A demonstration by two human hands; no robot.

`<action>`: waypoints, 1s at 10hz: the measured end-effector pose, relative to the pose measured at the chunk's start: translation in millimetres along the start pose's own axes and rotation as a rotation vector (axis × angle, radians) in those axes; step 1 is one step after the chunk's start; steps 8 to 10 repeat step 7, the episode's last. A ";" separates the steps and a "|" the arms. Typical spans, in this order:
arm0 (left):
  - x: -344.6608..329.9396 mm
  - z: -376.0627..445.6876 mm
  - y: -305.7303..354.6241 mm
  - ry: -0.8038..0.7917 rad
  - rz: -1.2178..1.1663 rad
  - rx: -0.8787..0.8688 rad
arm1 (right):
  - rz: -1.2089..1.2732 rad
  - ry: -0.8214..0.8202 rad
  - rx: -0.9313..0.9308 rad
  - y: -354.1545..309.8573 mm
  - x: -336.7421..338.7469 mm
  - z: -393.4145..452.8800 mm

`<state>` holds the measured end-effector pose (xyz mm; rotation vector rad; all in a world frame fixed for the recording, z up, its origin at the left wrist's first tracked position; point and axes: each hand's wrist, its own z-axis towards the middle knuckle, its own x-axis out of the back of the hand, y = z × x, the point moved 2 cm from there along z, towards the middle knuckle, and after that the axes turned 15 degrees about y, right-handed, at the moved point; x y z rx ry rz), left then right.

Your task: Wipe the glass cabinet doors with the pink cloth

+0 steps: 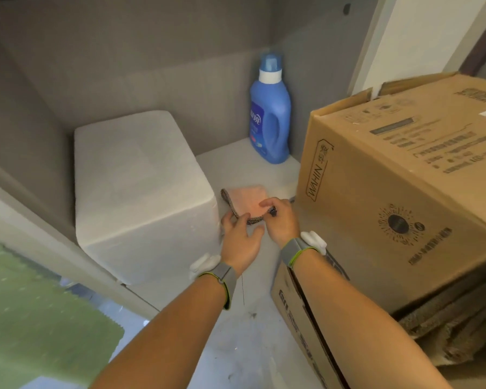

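A folded pink cloth lies on the pale floor of a grey cabinet, between a white foam box and a cardboard box. A short braided cord curves across the cloth's near edge. My left hand pinches the cord near its middle. My right hand grips the cord's dark end just above the cloth. Both wrists wear grey bands with white sensors. No glass door is in view.
A white foam box stands at the left. A blue detergent bottle is in the back corner. A large cardboard box sits on other cardboard at the right. A green mat lies at the lower left.
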<state>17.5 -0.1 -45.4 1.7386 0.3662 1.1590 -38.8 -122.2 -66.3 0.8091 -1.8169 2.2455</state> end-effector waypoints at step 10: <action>8.7 -17.1 -14.0 0.110 0.026 -0.035 | 0.152 0.151 -0.038 13.8 15.9 -33.5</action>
